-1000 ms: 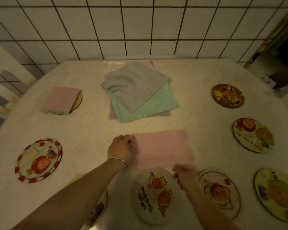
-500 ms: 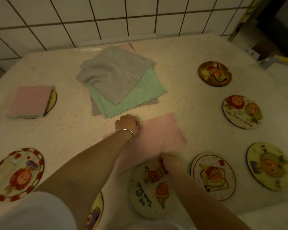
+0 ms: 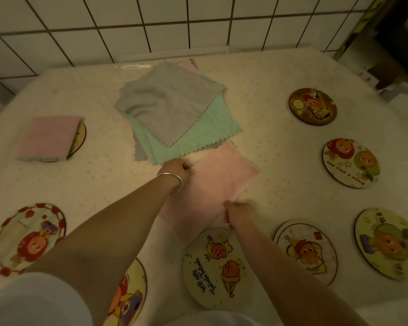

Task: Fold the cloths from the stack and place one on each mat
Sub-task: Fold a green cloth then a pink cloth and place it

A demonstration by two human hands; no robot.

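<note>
Between my two hands lies the pink cloth (image 3: 218,184), flat on the table (image 3: 269,90), part-folded. My right hand (image 3: 239,214) pinches its near corner, fingers curled on the fabric. My left hand (image 3: 176,168) grips the far-left edge, just short of the stack (image 3: 174,114). Judgement: the second fold is in hand. To do it well, keep both pinches taut, bring edge to edge squarely, then press the crease flat before lifting. The nearest bare mat (image 3: 212,269) sits just under my right wrist and seems a handy target.

Beyond my left hand, the stack shows grey over green; the cloths beneath are mostly covered, count unclear. Far left of the grip, a folded cloth (image 3: 48,137) hides most of its mat. My fingertips are hidden against the fabric. The near-left mat is cut off by my left arm.
</note>
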